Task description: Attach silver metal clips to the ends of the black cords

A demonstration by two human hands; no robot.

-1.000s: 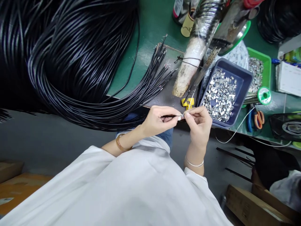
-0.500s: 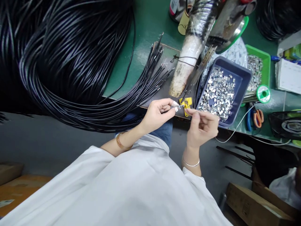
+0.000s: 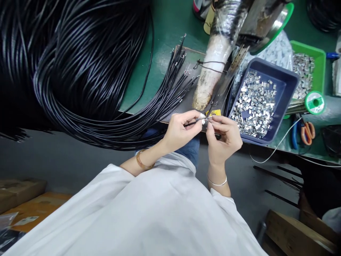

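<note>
My left hand (image 3: 183, 128) is closed in a pinch on a black cable (image 3: 190, 123), whose end points to the right. White covering shows on the tips of its thumb and forefinger. At the cable's silvery end, my right hand (image 3: 224, 137) has its thumb and fingers pressed together, and what sits between them is too small to make out. Just beyond the fingertips lies a yellow piece (image 3: 214, 112), partly hidden by the right hand. Left of the hands, a thick bundle of black cables (image 3: 128, 124) rests over the table edge, with stripped ends spread on a dark board (image 3: 183, 96).
A plastic-wrapped white tube (image 3: 210, 71) slants down close above my hands. Right of it stand a blue bin (image 3: 289, 78) of small metal pieces and a green bin (image 3: 321, 67). Orange-and-blue-handled pliers (image 3: 306, 133) and a solder spool (image 3: 314, 103) lie farther right. Cardboard boxes (image 3: 298, 234) stand below.
My right hand has moved left, its fingertips now meeting the cable end by my left hand. More of the black cable shows in the left fingers. The view has shifted slightly.
</note>
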